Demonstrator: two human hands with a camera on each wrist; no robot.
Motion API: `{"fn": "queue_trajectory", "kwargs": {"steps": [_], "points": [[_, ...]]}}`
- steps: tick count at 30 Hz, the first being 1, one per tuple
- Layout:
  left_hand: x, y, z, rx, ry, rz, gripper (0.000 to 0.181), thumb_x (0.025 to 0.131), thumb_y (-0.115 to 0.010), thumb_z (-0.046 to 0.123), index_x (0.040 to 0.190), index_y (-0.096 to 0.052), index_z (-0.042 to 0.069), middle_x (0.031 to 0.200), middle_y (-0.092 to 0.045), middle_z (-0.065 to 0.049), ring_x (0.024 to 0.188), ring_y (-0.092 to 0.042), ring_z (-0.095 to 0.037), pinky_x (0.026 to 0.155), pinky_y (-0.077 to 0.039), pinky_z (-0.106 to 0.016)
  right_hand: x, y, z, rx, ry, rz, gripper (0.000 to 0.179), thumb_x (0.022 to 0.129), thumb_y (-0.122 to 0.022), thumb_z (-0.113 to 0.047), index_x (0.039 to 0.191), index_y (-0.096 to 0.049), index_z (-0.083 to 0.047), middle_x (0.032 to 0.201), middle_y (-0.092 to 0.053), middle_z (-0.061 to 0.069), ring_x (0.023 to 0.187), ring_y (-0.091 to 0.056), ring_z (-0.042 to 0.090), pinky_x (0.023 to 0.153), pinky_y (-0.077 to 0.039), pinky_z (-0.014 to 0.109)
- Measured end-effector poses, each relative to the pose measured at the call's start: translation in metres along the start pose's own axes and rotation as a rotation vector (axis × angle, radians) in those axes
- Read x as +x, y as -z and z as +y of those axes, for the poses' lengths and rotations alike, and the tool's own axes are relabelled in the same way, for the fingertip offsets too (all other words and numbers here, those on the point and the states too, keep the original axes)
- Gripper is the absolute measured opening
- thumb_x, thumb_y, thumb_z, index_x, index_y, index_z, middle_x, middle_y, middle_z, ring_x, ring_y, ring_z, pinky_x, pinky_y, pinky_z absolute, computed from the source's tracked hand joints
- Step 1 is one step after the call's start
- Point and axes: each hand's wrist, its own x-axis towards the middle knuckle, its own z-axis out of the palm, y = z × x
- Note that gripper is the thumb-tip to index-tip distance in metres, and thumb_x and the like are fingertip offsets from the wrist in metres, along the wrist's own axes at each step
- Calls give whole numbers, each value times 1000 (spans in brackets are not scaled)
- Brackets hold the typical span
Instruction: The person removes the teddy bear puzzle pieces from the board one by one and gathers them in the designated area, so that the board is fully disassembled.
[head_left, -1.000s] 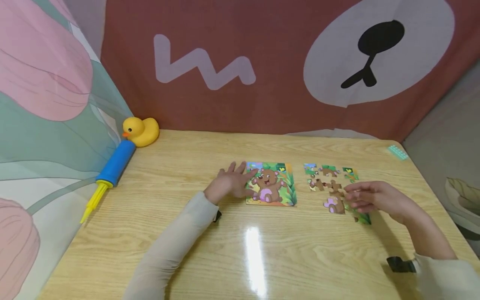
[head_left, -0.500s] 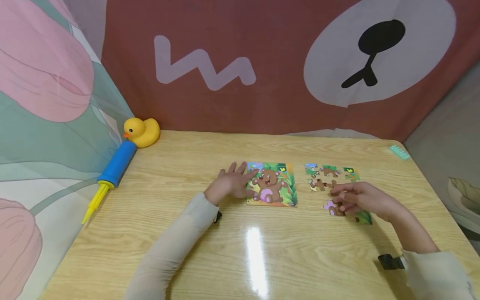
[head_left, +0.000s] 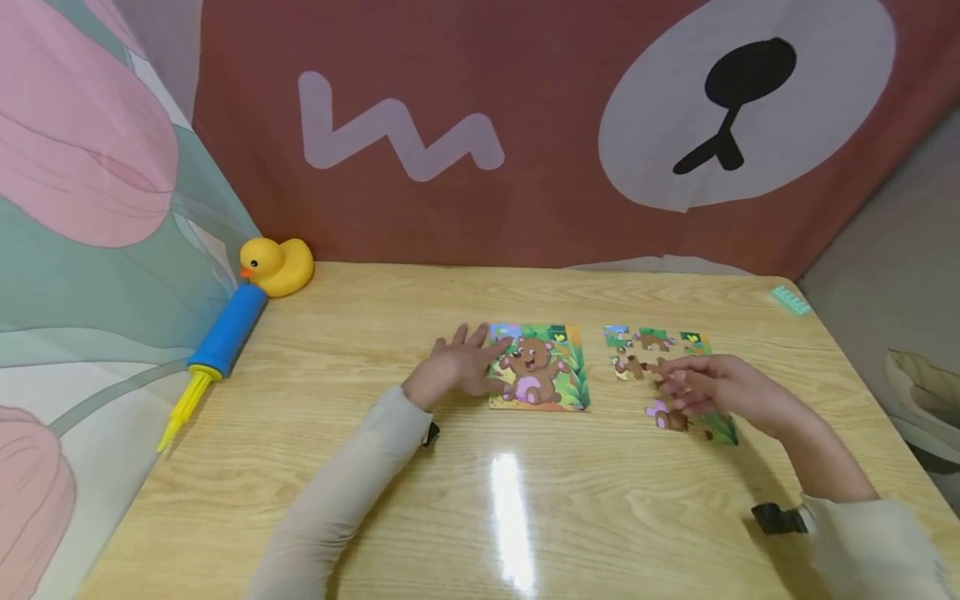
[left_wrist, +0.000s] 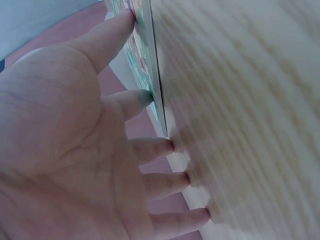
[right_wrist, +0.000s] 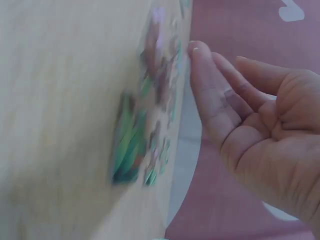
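Note:
A square bear picture board (head_left: 547, 375) lies on the table, with my left hand (head_left: 453, 367) at its left edge. In the left wrist view, the thumb and index fingertip touch the board (left_wrist: 142, 50), while the other fingertips rest on the wood, fingers spread. My right hand (head_left: 727, 392) is held over the loose jigsaw pieces, its fingers loosely bent. The right wrist view shows nothing between its thumb and fingers. A purple-and-brown piece (head_left: 660, 415) and a green leafy piece (head_left: 725, 429) show below the hand; a brown piece (head_left: 630, 367) lies to its left. The hand hides several other pieces.
At the far left stand a yellow rubber duck (head_left: 281, 267) and a blue hand pump (head_left: 228, 329) with a yellow nozzle. A mint toy brick (head_left: 791, 300) lies at the back right corner. A brown printed cloth (head_left: 540, 217) hangs behind the table.
My right hand has shifted left over the loose pieces, covering more of the middle ones, and barely moved in the last half second. The left hand has stayed at the picture board.

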Motion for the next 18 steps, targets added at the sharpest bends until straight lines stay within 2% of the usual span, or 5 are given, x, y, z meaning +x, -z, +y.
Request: {"fn": "queue_trajectory", "kwargs": {"steps": [4,9,14,18], "points": [[-1,-1,-3,2,-27,16,90,95,-54,67,162,-1,42,173,6,-8,158,5,-41,124,-7,-67,14,-10,-17,3,46,16,48,110,-46,-26,143,-50,7,129,-60,28,102,-70,24,85,-61,36],[-5,-3,-9,34,-40,34,96,91,-57,71,164,-5,38,173,4,-6,159,2,-38,126,-8,-63,45,-31,-37,1,79,-19,46,108,-51,-25,142,-53,5,131,-63,28,108,-70,33,86,-61,35],[-9,-2,-13,55,-47,25,106,87,-62,72,164,-3,33,173,5,-5,160,4,-33,128,-8,-58,77,-57,-54,19,87,-73,41,108,-51,-20,137,-58,6,124,-69,26,105,-72,32,86,-62,38],[-11,-3,-13,43,-60,23,109,84,-65,73,165,-3,31,173,5,-6,160,3,-34,127,-8,-58,97,-78,-65,35,71,-84,40,108,-50,-23,135,-61,4,120,-70,23,103,-72,28,87,-61,39]]}}
